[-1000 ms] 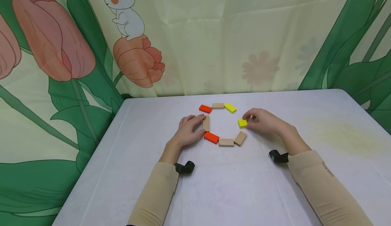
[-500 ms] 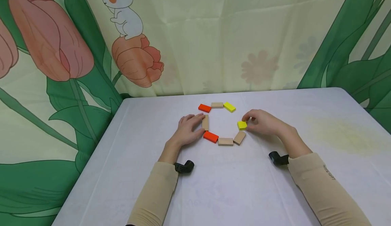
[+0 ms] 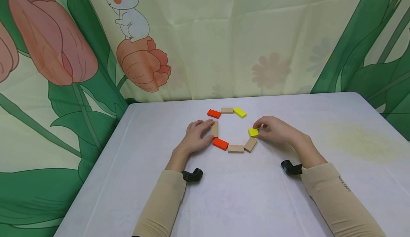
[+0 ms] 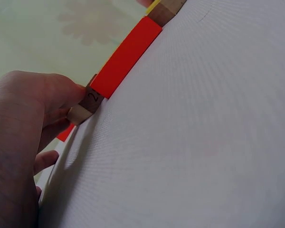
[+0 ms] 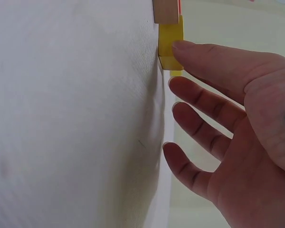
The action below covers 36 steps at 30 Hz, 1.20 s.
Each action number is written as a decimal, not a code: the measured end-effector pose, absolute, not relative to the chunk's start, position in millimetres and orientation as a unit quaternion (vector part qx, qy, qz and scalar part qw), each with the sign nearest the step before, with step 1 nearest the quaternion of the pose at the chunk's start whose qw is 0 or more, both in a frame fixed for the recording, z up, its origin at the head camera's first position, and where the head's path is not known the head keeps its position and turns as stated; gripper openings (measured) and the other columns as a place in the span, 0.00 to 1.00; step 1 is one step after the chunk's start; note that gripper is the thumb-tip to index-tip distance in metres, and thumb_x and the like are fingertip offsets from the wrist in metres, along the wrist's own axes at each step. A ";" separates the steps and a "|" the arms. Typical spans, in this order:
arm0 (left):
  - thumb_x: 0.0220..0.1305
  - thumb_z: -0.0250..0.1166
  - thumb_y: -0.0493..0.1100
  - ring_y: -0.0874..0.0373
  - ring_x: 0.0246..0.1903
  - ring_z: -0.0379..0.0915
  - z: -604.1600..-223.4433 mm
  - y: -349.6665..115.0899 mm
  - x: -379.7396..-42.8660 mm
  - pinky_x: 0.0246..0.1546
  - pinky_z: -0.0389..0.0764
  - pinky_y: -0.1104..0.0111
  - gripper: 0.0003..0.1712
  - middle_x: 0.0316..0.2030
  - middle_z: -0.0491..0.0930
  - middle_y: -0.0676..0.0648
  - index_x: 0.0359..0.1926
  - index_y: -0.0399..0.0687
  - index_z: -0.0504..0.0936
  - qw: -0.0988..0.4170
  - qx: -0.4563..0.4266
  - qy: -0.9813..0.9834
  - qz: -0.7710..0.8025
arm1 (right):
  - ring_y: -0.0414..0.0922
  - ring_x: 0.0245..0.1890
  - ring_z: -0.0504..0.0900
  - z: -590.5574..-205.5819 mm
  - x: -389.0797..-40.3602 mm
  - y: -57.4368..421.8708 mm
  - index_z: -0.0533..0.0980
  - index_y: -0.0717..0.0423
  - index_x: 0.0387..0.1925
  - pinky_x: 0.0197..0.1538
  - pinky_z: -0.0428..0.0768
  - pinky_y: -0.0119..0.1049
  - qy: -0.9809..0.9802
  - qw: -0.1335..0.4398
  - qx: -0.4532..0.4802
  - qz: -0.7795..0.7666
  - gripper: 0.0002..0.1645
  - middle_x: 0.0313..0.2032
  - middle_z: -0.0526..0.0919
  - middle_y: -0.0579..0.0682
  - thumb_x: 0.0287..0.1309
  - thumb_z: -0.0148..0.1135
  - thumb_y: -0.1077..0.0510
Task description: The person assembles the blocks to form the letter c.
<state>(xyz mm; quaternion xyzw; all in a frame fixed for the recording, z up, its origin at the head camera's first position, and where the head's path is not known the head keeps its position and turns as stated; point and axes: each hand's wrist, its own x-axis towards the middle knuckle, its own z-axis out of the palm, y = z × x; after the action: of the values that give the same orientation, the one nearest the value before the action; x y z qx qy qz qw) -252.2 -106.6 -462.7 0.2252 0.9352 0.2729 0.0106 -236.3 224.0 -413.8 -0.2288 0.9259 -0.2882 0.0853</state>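
Several small wooden blocks form a ring with gaps on the white table. My left hand (image 3: 196,136) spans a plain wooden block (image 3: 215,128) on the ring's left side, thumb at its near end and a fingertip at its far end. In the left wrist view the thumb touches this block (image 4: 91,99), beside a red block (image 4: 126,57). My right hand (image 3: 276,130) pinches a yellow block (image 3: 253,132) between thumb and forefinger on the ring's right side. The yellow block's near end lies close to a slanted plain block (image 3: 250,145). In the right wrist view the other fingers are spread.
At the ring's far side lie a red block (image 3: 214,114), a plain block (image 3: 227,110) and a second yellow block (image 3: 240,112). Along the near side are another red block (image 3: 220,143) and a plain block (image 3: 235,148). A printed cloth (image 3: 205,45) hangs behind the table (image 3: 224,198).
My right hand has drawn the yellow block slightly nearer, narrowing its gap to the slanted plain block. My left hand stays at its block; the view has shifted a little.
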 end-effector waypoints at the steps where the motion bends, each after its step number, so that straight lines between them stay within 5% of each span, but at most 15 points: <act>1: 0.67 0.59 0.53 0.49 0.72 0.51 -462.6 -106.8 -252.1 0.73 0.43 0.51 0.35 0.73 0.64 0.55 0.75 0.57 0.68 0.010 0.226 0.935 0.274 | 0.56 0.50 0.75 -413.8 -236.2 223.8 0.81 0.62 0.51 0.58 0.73 0.56 0.926 0.085 -0.230 -0.288 0.16 0.48 0.83 0.53 0.61 0.68 0.64; 36: 0.67 0.59 0.53 0.49 0.72 0.50 -462.5 -106.5 -252.5 0.73 0.43 0.50 0.36 0.73 0.64 0.56 0.75 0.57 0.67 0.014 0.223 0.936 0.271 | 0.55 0.50 0.75 -413.5 -235.5 224.5 0.80 0.61 0.51 0.57 0.74 0.54 0.929 0.080 -0.232 -0.277 0.17 0.48 0.83 0.53 0.60 0.68 0.64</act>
<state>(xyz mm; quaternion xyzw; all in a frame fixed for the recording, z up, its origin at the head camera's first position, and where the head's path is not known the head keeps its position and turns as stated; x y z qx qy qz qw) -252.5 -106.5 -462.5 0.2226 0.9363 0.2711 0.0142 -235.5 224.5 -413.5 -0.2325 0.9288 -0.2772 0.0800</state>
